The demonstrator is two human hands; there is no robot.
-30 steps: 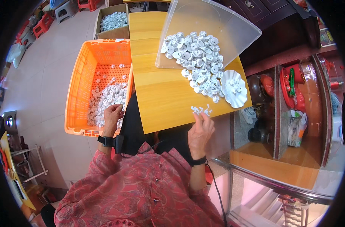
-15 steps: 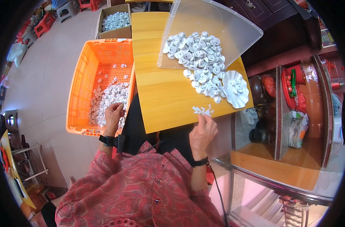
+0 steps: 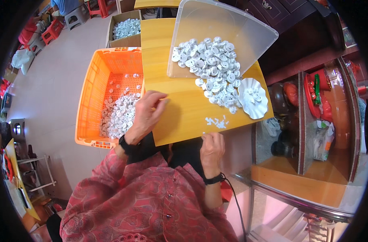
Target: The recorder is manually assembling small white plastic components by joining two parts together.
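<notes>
My left hand (image 3: 147, 115) is over the left edge of the yellow wooden table (image 3: 168, 117), fingers and thumb apart, with nothing visible between them. At the table's front edge my right hand (image 3: 212, 151) is closed in a pinch; a tiny white plastic piece (image 3: 203, 132) shows at its fingertips. Just beyond lie several similar small white pieces (image 3: 217, 122), loose on the wood. A heap of round white plastic parts (image 3: 220, 86) spreads out of a tilted translucent bin (image 3: 248, 34). Beside the heap stands a white fluted dish (image 3: 248, 109) holding a few small pieces.
Left of the table, an orange plastic basket (image 3: 89, 97) contains many white round parts (image 3: 119, 117). Behind it is a cardboard box (image 3: 131, 41) of similar parts. Open shelves (image 3: 301, 129) stand at the right. Red stools (image 3: 53, 31) and a seated person are at the far left.
My left hand has left the basket and moved right and up over the table edge. My right hand has drawn back slightly from the small pieces toward me, with one at its fingertips.
</notes>
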